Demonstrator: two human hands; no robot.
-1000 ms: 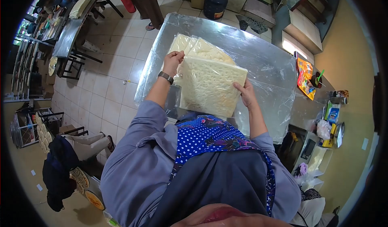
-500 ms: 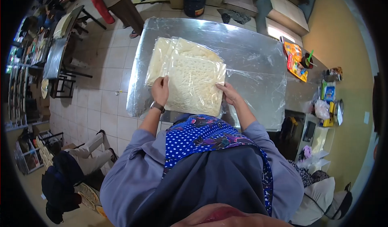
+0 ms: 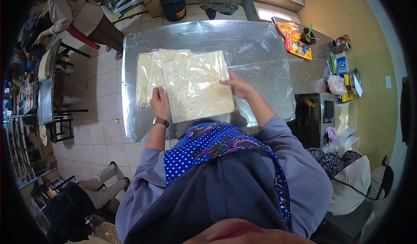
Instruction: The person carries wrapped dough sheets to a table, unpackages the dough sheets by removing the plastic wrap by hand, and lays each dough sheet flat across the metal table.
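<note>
The wrapped sheet (image 3: 197, 90) is between the hands, overlapping other wrapped sheets (image 3: 144, 79) just beyond the left hand (image 3: 160, 103). The right hand (image 3: 239, 87) pinches its nearest edge; whether the left hand, at the opposite edge, grips it I cannot tell. Level, even support from both sides should spare the sheet bending.
</note>
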